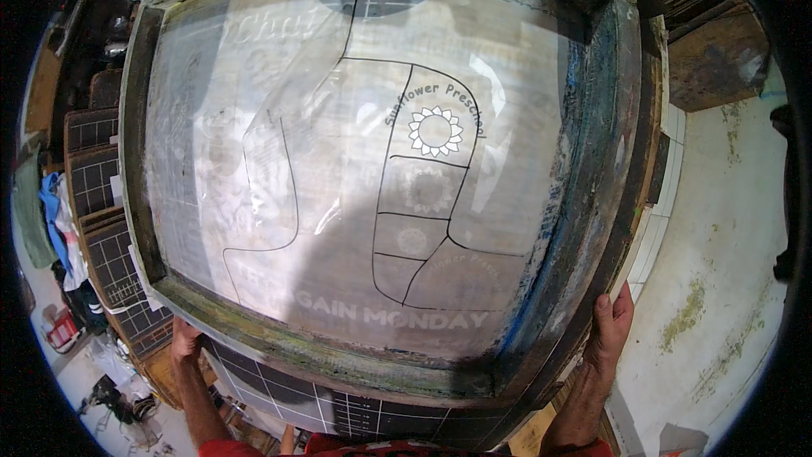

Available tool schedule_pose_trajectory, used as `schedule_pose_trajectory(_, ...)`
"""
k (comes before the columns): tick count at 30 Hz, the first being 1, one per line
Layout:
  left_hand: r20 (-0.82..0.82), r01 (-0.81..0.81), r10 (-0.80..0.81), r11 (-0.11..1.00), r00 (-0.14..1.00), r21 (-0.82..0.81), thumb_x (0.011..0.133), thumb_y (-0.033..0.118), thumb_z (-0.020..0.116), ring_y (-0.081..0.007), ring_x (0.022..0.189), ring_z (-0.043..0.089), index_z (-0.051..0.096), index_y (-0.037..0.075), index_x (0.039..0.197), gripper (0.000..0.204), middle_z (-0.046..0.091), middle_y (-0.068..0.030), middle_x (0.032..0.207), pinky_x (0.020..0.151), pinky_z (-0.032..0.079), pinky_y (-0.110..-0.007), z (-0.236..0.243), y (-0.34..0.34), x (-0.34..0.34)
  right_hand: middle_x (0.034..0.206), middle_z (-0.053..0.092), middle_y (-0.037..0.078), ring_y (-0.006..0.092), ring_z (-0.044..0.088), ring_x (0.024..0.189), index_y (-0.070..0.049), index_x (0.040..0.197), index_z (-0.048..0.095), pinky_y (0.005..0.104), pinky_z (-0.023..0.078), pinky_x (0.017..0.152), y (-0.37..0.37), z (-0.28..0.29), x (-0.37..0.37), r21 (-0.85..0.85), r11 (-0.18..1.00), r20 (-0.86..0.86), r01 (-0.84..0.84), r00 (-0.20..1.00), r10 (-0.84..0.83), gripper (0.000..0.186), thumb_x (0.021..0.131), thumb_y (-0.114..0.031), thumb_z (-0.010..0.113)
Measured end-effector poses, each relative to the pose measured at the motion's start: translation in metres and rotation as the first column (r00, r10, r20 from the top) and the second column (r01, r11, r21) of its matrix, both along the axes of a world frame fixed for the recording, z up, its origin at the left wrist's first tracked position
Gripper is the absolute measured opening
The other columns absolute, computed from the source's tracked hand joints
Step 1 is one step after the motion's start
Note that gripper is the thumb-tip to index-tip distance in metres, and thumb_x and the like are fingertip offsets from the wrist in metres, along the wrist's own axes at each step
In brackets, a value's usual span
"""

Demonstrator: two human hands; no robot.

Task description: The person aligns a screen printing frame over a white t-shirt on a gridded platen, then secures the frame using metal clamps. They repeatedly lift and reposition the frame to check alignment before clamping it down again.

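A large screen printing frame (pixel 611 131), its wooden border worn and stained with paint, fills most of the view. Across it stretches a pale translucent mesh (pixel 313 169) with thin black curved outlines, a sunflower design (pixel 436 131) and faint lettering. My left hand (pixel 186 340) grips the border near the lower left corner. On the lower right side, my right hand (pixel 611 322) holds the frame edge, thumb on top and the other fingers partly hidden beneath. A soft shadow falls over the lower middle of the mesh.
Under the frame's near edge lies a black mat with white grid lines (pixel 338 410). Similar gridded boards (pixel 106 203) line the left. A pale stained wall (pixel 719 228) stands at the right, below a brown wooden panel (pixel 719 59). Assorted clutter (pixel 114 398) sits at the lower left.
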State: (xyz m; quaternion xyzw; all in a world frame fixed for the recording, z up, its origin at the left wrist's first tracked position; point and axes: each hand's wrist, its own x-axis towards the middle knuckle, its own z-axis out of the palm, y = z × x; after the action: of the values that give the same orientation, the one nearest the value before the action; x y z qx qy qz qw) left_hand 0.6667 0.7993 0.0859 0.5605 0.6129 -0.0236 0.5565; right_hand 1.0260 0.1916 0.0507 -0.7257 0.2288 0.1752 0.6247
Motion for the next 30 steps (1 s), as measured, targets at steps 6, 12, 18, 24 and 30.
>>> schedule_pose_trajectory(6,0.012,0.126,-0.127,0.992,0.992,0.023,0.067,0.031,0.089,-0.0237,0.112,0.059,0.043,0.004,0.141,0.091,0.059,-0.0068,0.124,0.094,0.050,-0.038,0.002,-0.006,0.008,0.124,0.064,0.013,0.0203,0.062,0.110,0.006,0.139,0.046,0.0343,0.047,0.098,0.007,0.000,0.001,0.023,1.000,0.047,0.018,0.999,-0.019,0.075,0.086,-0.034,0.079)
schedule_pose_trajectory(12,0.036,0.162,-0.166,0.982,0.985,0.097,0.066,0.031,0.087,-0.0241,0.113,0.059,0.044,0.003,0.141,0.091,0.059,-0.0075,0.125,0.096,0.048,-0.038,0.001,-0.011,0.014,0.135,0.057,0.015,0.0230,0.057,0.121,0.006,0.144,0.039,0.0357,0.042,0.104,-0.002,-0.005,0.000,0.057,0.997,0.037,-0.057,0.998,0.054,0.071,0.092,-0.029,0.072)
schedule_pose_trajectory(18,0.023,0.135,-0.140,0.978,0.990,0.156,0.067,0.033,0.088,-0.0246,0.118,0.056,0.041,0.004,0.144,0.094,0.056,-0.0075,0.130,0.100,0.046,-0.039,-0.004,-0.006,0.000,0.132,0.059,0.012,0.0204,0.058,0.116,0.005,0.143,0.041,0.0342,0.043,0.102,-0.006,-0.007,-0.003,0.028,0.999,0.025,-0.027,0.999,0.027,0.067,0.093,-0.029,0.071)
schedule_pose_trajectory(24,0.055,0.149,-0.156,0.982,0.986,0.112,0.066,0.032,0.089,-0.0251,0.121,0.053,0.037,0.005,0.147,0.100,0.054,-0.0082,0.134,0.102,0.044,-0.039,-0.004,-0.004,-0.003,0.122,0.064,0.012,0.0182,0.063,0.105,0.004,0.139,0.047,0.0317,0.050,0.091,-0.003,-0.010,-0.002,0.036,0.999,0.083,0.007,0.997,-0.010,0.061,0.091,-0.025,0.072)
schedule_pose_trajectory(30,0.077,0.089,-0.096,0.992,0.992,0.089,0.067,0.030,0.088,-0.0266,0.122,0.053,0.038,0.002,0.146,0.097,0.054,-0.0096,0.134,0.104,0.042,-0.040,-0.004,-0.011,0.008,0.121,0.065,0.011,0.0178,0.064,0.103,0.004,0.136,0.049,0.0318,0.050,0.091,0.000,-0.009,0.001,0.075,0.997,0.099,-0.001,0.995,-0.007,0.052,0.094,-0.022,0.068)
